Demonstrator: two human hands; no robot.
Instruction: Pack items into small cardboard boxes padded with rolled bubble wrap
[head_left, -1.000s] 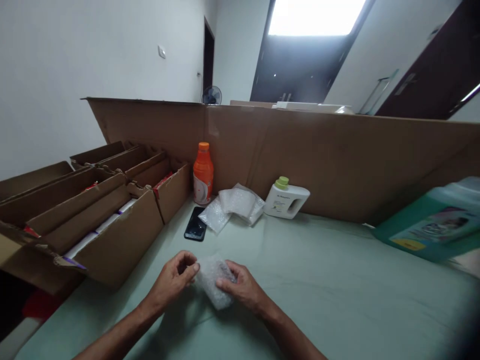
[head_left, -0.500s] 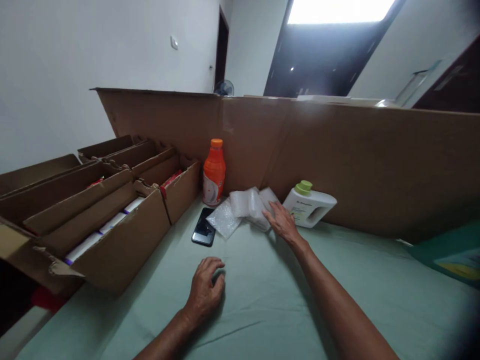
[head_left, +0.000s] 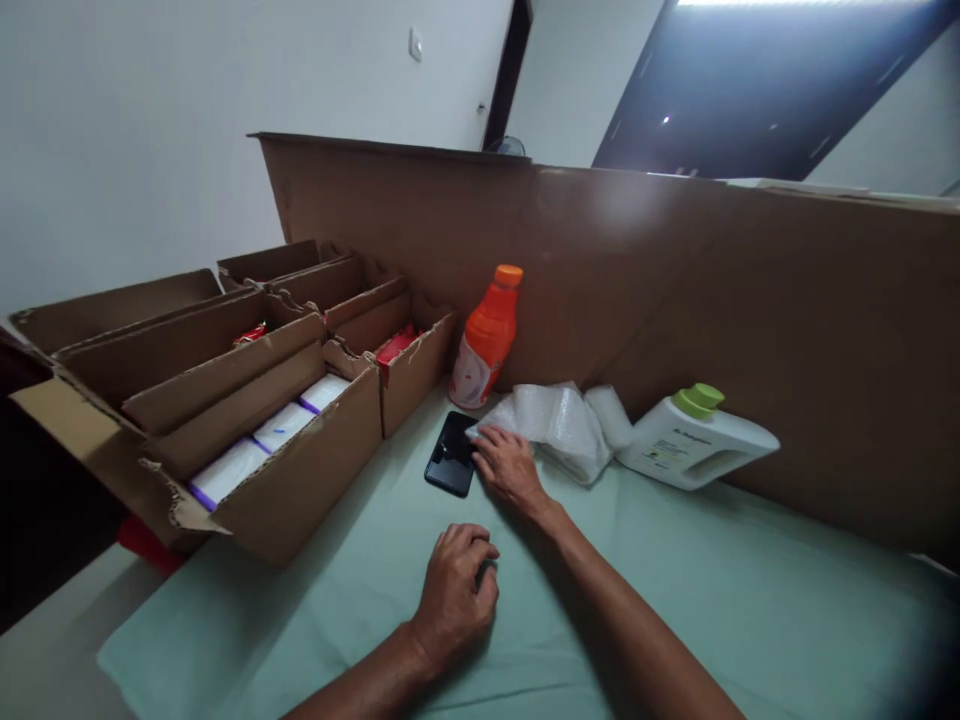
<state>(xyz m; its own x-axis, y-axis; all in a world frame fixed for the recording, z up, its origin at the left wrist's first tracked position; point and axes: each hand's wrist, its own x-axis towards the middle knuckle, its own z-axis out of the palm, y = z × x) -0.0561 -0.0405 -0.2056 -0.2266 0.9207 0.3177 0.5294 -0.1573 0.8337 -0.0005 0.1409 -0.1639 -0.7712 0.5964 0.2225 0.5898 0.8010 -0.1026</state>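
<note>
While my right hand lies stretched forward with its fingers flat and spread, grasping nothing, its fingertips rest on the near left edge of the bubble wrap pile, which I judge is how one pins or peels a loose sheet off a heap rather than lifts it. That pile sits against the foot of the tall cardboard wall, a spot where I reckon soft sheets stay put. Just left of the bubble wrap, touching or nearly touching my right fingertips, lies a black phone, flat and face up. Behind and left of the pile an orange bottle stands slightly tilted in this view, close to the wall. To the right of the pile a white jug with a green cap lies on its side, seemingly touching the wrap. My left hand rests nearer to me than the pile, loosely curled with knuckles up on the green table cover; I cannot tell whether it encloses anything. Further left of the pile stand open cardboard boxes holding white packets in a row, apart from both hands.
</note>
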